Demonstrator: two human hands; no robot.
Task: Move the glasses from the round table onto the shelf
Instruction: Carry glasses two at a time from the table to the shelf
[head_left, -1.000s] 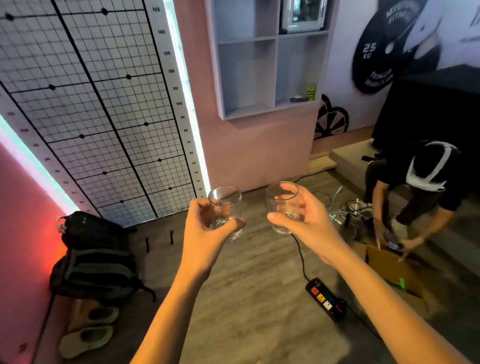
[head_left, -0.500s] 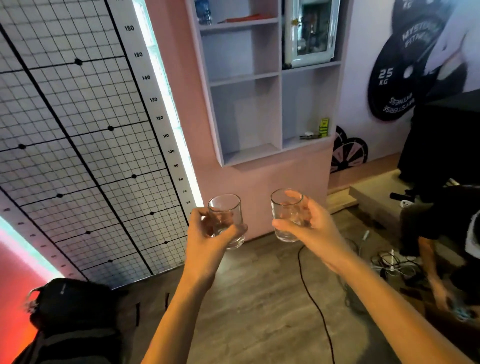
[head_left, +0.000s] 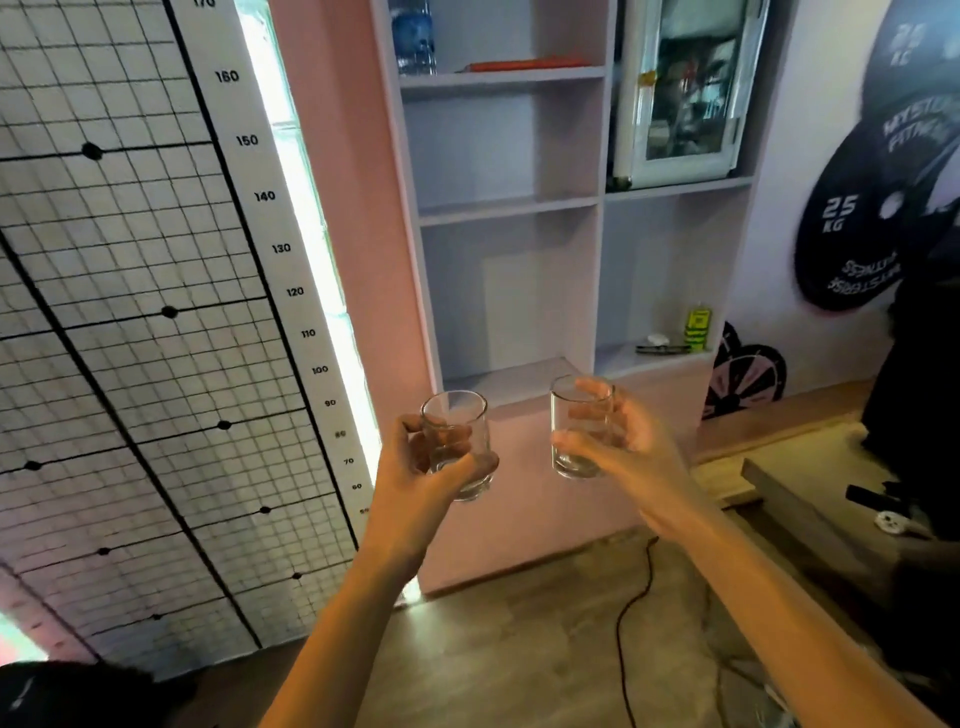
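I hold two clear drinking glasses upright in front of me. My left hand (head_left: 415, 483) grips the left glass (head_left: 457, 441) around its lower half. My right hand (head_left: 623, 447) wraps the right glass (head_left: 579, 431) from the side. Both glasses hang just below and in front of the lowest left compartment of the pale grey wall shelf (head_left: 511, 382), whose board lies bare behind them. The round table is out of view.
A water bottle (head_left: 413, 36) and an orange object (head_left: 524, 65) sit on a high shelf. A green box (head_left: 698, 330) stands in the lower right compartment. A black cable (head_left: 631, 608) trails on the wooden floor. A raised step (head_left: 810, 493) lies at right, a dark bag (head_left: 78, 693) at bottom left.
My view has tilted upward and drawn closer to the shelf. Both hands still carry their glasses, now nearer the lowest shelf board. The crouching person at right has left the frame.
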